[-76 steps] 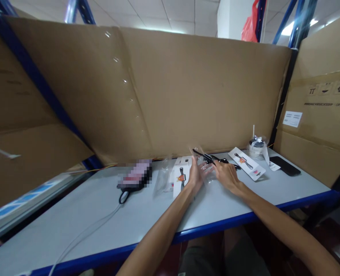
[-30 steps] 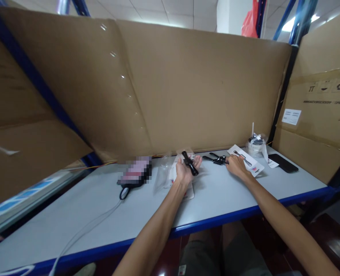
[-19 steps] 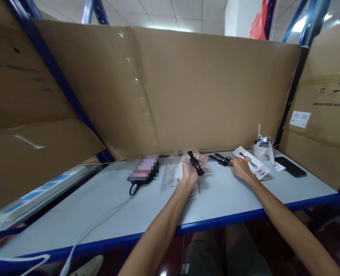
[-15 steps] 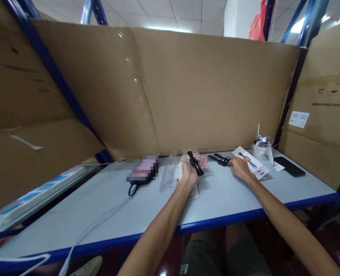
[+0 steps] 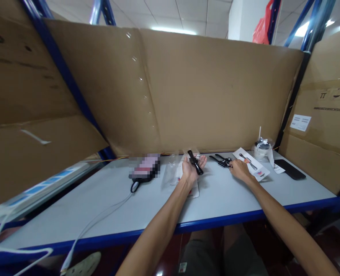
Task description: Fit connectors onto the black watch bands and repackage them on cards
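A black two-handled tool that looks like a spokeshave lies across the upturned palm of my left hand, whose fingers are spread beneath it. My right hand is palm down on the table, its fingers closed at the near end of a pair of similar black tools. The fingertips are partly hidden there. Just beyond and right of that hand lies a white printed card picturing such a tool. Clear plastic packaging with another card is under and beside my left hand.
A phone-like device with a black loop and a white cable lies to the left. At the right stand a plastic-wrapped cup and a black phone. Cardboard walls enclose the table, which has a blue front edge.
The view has shifted slightly. Both hands stay almost where they were, the left with the spokeshave on its palm, the right at the black tools.
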The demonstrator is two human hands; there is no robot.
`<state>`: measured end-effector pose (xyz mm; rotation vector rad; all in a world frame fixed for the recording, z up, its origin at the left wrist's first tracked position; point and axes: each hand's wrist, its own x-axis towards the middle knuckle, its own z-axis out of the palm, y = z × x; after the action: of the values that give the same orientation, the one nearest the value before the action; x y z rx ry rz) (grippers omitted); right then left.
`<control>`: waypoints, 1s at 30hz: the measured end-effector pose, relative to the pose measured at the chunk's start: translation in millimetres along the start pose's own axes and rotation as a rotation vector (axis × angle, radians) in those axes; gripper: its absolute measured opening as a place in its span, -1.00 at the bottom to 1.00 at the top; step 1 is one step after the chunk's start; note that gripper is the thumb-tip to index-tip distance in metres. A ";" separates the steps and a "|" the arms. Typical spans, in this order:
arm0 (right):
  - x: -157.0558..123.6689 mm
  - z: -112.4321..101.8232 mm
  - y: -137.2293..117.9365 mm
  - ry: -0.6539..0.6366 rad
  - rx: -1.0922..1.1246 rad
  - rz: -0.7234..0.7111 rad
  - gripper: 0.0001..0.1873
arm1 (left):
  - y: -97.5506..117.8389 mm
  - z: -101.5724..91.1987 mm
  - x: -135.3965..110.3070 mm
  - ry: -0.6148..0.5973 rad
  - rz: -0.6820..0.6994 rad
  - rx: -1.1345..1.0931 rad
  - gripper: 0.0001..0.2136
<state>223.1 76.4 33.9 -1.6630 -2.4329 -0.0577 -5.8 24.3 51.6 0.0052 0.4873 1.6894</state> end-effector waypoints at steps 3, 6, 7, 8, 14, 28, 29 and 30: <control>-0.7 0.0 -0.8 0.009 0.005 0.007 -0.63 | 0.1 0.3 -0.3 -0.015 -0.002 -0.003 -0.55; -1.7 -0.2 -1.7 0.013 0.010 0.012 -0.64 | -0.3 -0.4 0.7 -0.032 0.002 -0.004 -0.56; -1.9 -0.3 -1.9 0.014 0.011 0.015 -0.64 | -0.4 -0.8 1.2 -0.036 0.003 -0.004 -0.56; -2.0 -0.4 -2.2 0.014 0.012 0.018 -0.64 | -0.5 -1.2 1.6 -0.038 0.005 -0.003 -0.56; -0.4 0.8 -2.5 0.020 -0.001 0.024 -0.67 | 0.1 -2.0 2.0 -0.047 0.000 0.003 -0.56; 0.4 2.1 -1.8 0.050 -0.021 0.048 -0.62 | 3.9 -2.1 3.7 -0.030 0.013 0.018 -0.55; 0.8 2.6 -1.5 0.054 -0.022 0.049 -0.62 | 4.2 -2.1 3.6 -0.032 0.012 0.016 -0.55; 1.0 3.2 -1.2 0.059 -0.021 0.049 -0.61 | 4.4 -2.0 3.5 -0.036 0.011 0.016 -0.55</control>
<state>221.2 77.3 31.0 -1.7036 -2.3559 -0.1241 -11.2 26.5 50.2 0.0497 0.4746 1.6935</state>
